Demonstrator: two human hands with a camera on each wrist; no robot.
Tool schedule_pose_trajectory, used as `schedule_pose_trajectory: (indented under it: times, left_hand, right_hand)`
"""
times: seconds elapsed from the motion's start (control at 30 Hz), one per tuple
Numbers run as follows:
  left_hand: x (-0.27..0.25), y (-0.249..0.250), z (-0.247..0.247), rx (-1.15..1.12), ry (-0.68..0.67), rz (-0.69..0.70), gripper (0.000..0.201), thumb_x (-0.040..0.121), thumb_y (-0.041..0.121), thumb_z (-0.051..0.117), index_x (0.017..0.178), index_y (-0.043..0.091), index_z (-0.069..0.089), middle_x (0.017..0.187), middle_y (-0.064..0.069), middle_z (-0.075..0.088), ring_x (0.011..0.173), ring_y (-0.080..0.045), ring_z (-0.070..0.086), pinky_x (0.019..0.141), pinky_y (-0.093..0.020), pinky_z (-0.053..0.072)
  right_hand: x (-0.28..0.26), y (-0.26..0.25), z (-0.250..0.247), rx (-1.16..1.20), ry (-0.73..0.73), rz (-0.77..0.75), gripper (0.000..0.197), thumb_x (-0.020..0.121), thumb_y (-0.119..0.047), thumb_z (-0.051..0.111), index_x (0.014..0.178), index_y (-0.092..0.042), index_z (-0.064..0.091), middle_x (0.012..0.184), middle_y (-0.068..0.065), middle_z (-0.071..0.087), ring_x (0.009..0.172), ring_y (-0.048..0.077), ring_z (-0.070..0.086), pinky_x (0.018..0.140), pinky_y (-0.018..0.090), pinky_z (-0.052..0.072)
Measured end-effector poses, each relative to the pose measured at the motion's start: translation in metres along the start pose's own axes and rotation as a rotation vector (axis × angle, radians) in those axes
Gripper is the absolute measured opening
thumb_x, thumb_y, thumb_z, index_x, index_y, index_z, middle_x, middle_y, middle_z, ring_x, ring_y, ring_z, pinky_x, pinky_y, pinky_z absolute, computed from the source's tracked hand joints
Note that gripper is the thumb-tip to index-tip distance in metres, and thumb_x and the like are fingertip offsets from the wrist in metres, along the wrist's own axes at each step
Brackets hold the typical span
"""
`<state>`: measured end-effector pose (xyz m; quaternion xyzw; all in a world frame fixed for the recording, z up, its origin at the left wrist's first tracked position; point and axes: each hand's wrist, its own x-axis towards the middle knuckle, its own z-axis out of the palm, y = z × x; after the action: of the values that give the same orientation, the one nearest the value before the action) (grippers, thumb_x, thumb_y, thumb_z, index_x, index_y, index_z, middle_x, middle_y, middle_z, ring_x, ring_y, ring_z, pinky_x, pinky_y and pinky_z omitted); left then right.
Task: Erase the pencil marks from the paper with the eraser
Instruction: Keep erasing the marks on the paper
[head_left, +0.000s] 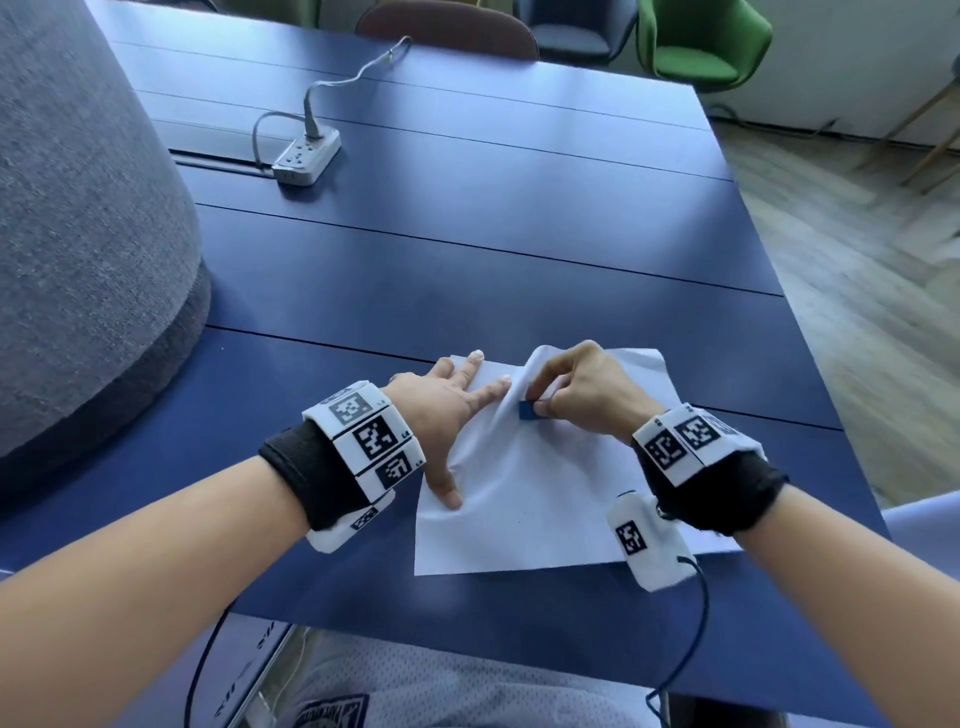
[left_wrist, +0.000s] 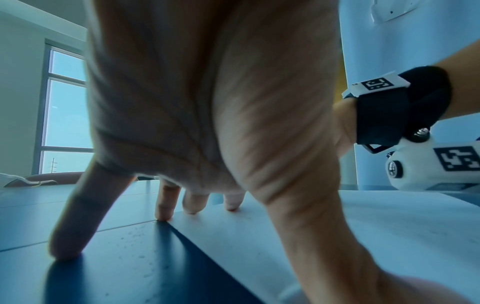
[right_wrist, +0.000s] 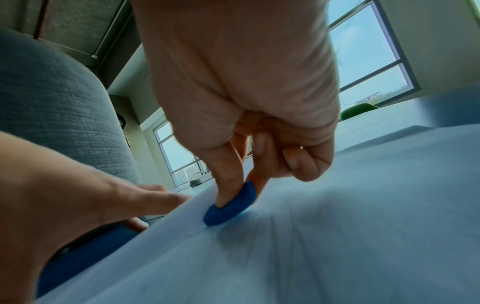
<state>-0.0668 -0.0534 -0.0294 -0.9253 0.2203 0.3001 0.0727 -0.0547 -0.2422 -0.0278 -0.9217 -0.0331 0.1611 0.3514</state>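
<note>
A white sheet of paper (head_left: 535, 509) lies on the blue table (head_left: 467, 270) near its front edge. It buckles upward into a ridge in the middle, just left of the eraser. My right hand (head_left: 582, 395) pinches a small blue eraser (head_left: 529, 410) between thumb and fingers and presses it onto the paper (right_wrist: 337, 236); the eraser (right_wrist: 231, 207) touches the sheet at its lower end. My left hand (head_left: 447, 410) lies spread with straight fingers (left_wrist: 163, 205) on the paper's left side, thumb (head_left: 444, 488) on the sheet (left_wrist: 363, 236). Pencil marks are too faint to see.
A white power strip (head_left: 306, 156) with a grey cable sits far back on the table. A large grey upholstered shape (head_left: 88, 223) stands along the left. Chairs, one green (head_left: 696, 47), stand beyond the far edge. The table's right edge borders wooden floor.
</note>
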Motion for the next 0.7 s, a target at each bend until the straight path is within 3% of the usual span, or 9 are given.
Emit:
schedule_pose_trajectory:
  times: [0.07,0.2,0.33,0.43,0.53,0.63,0.7]
  left_hand:
    - [0.0,-0.001,0.0,-0.008,-0.012,0.0,0.144,0.056,0.054,0.088,0.151,0.039,-0.019,0.159,-0.001,-0.027,0.149,-0.026,-0.011,0.107,-0.05,0.037]
    - [0.001,-0.001,-0.002,0.013,-0.032,0.009,0.146,0.053,0.058,0.088,0.151,0.037,-0.019,0.159,-0.003,-0.027,0.148,-0.026,-0.01,0.106,-0.056,0.037]
    - [0.0,0.004,-0.009,0.07,-0.068,0.028,0.144,0.054,0.059,0.087,0.151,0.039,-0.018,0.159,-0.01,-0.026,0.148,-0.031,-0.01,0.109,-0.07,0.017]
    - [0.002,0.003,-0.013,0.069,-0.063,0.095,0.143,0.055,0.059,0.086,0.153,0.033,-0.015,0.159,-0.002,-0.028,0.148,-0.028,-0.017,0.114,-0.064,0.005]
    - [0.003,0.001,-0.012,-0.079,-0.055,0.145,0.14,0.059,0.061,0.083,0.155,0.025,-0.013,0.159,0.007,-0.027,0.146,-0.015,-0.022,0.12,-0.051,0.003]
    - [0.005,0.006,-0.006,-0.118,-0.014,0.137,0.138,0.061,0.063,0.081,0.155,0.02,-0.011,0.159,0.004,-0.026,0.147,-0.016,-0.02,0.12,-0.052,0.006]
    - [0.005,0.009,-0.002,-0.088,-0.001,0.137,0.141,0.06,0.06,0.083,0.155,0.02,-0.013,0.159,0.002,-0.026,0.147,-0.02,-0.02,0.119,-0.055,0.006]
  right_hand:
    - [-0.011,0.01,-0.005,-0.046,-0.011,0.005,0.008,0.073,-0.012,0.073,0.073,-0.019,0.074,0.056,-0.006,0.06,0.05,0.008,0.052,0.043,0.01,0.037]
    - [-0.041,0.037,-0.012,0.01,-0.085,0.07,0.01,0.079,-0.014,0.07,0.078,-0.024,0.072,0.065,0.0,0.066,0.051,0.007,0.05,0.046,0.017,0.039]
    - [-0.053,0.048,-0.012,0.041,-0.084,0.101,0.01,0.08,-0.015,0.07,0.08,-0.024,0.072,0.069,0.001,0.067,0.05,0.004,0.049,0.046,0.017,0.037]
    - [-0.049,0.043,-0.015,0.018,-0.116,0.105,0.01,0.08,-0.015,0.069,0.082,-0.024,0.072,0.067,0.002,0.066,0.053,0.008,0.051,0.049,0.019,0.039]
    - [-0.036,0.031,-0.019,0.014,-0.098,0.056,0.006,0.079,-0.017,0.071,0.082,-0.023,0.072,0.066,0.007,0.067,0.053,0.01,0.051,0.049,0.018,0.04]
    - [-0.017,0.02,-0.017,-0.002,-0.002,-0.024,0.005,0.078,-0.02,0.073,0.079,-0.024,0.072,0.06,0.002,0.064,0.047,0.002,0.049,0.049,0.011,0.04]
    - [-0.003,0.017,-0.016,-0.01,0.038,-0.049,0.005,0.079,-0.02,0.074,0.083,-0.024,0.073,0.058,-0.004,0.061,0.051,-0.001,0.052,0.061,0.015,0.044]
